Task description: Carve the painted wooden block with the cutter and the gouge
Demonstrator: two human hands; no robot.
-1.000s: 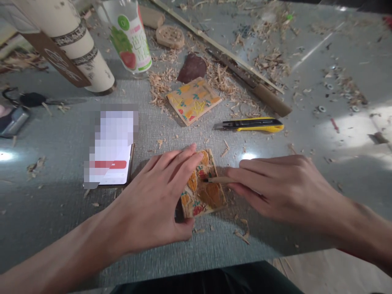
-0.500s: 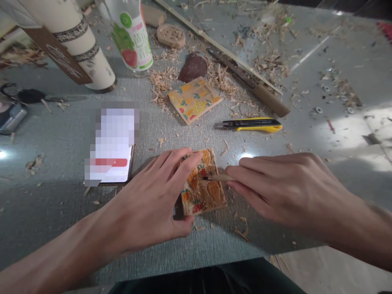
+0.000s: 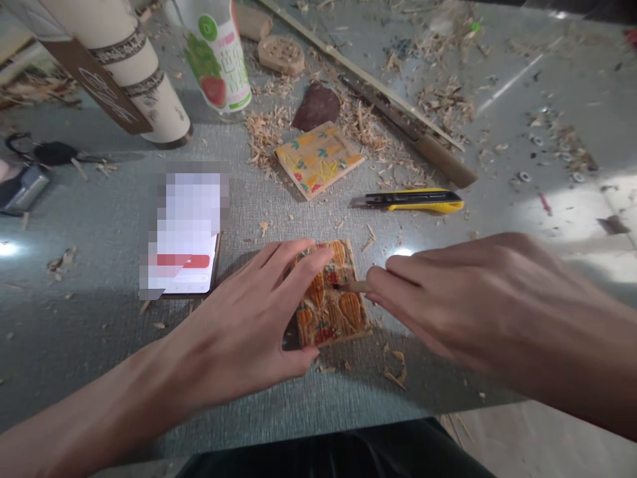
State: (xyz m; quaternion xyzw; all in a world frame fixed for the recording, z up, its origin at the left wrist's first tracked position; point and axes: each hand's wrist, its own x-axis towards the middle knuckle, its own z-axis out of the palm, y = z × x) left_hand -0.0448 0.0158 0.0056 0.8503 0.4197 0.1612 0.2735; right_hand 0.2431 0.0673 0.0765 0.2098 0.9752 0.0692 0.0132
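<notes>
A small carved wooden block (image 3: 350, 309), painted with orange and red fruit, lies flat on the table near its front edge. My left hand (image 3: 259, 309) clasps it from the left, with fingertips over the far side and the thumb at the near side. Pinched in my right hand (image 3: 448, 299) is a slim wooden-handled tool (image 3: 354, 286). Its dark tip points left and meets the middle of the carved face; whether it is blade or bristle I cannot make out. My curled fingers hide most of its handle.
Beyond the block lie a second painted block (image 3: 321, 160), a yellow utility knife (image 3: 423, 200) and brown sandpaper (image 3: 317, 107). A phone (image 3: 186, 232) rests at left. Tall paper cups (image 3: 162, 109) and a plastic cup (image 3: 219, 66) stand behind. Wood shavings (image 3: 261, 136) are scattered about.
My right hand has rolled over slightly, and the tool's handle shows less. The tip stays near the middle of the block. My left hand keeps its hold; the whole view has shifted slightly.
</notes>
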